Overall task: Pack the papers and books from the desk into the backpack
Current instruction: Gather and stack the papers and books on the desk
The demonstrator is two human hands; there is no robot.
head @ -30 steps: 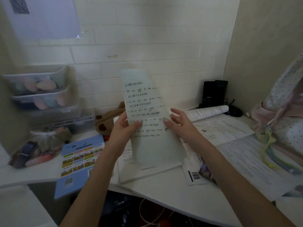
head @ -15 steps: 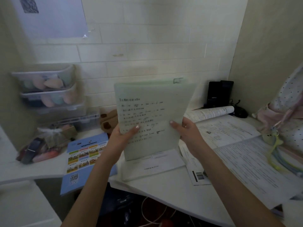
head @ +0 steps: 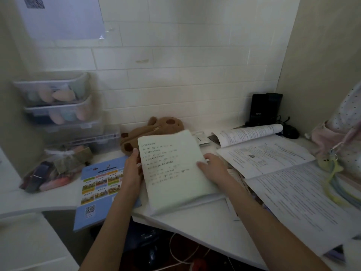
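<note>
Change: since half a second ago I see the handwritten sheet has come down from upright in the air to lie nearly flat, low over the white book on the worktop.
Left hand: my view shows the left hand at the sheet's left edge; thumb on top near the upper corner, the other fingers hidden beneath, so it pinches the sheet.
Right hand: the right hand grips the sheet's right edge, fingers curled over it.
Sheet: pale, with lines of handwriting, tilted with its top end towards the wall; whether it touches the book below I cannot tell.
Other papers: an open book with a curled page lies to the right, and large printed sheets spread over the right of the worktop.
Blue booklet: a blue booklet overhangs the worktop's front edge, left of my left forearm.
Backpack: a pale dotted backpack stands at the right edge, well apart from the sheet.
Elsewhere: a brown plush pouch sits behind the sheet; stacked clear boxes are at the left.
</note>
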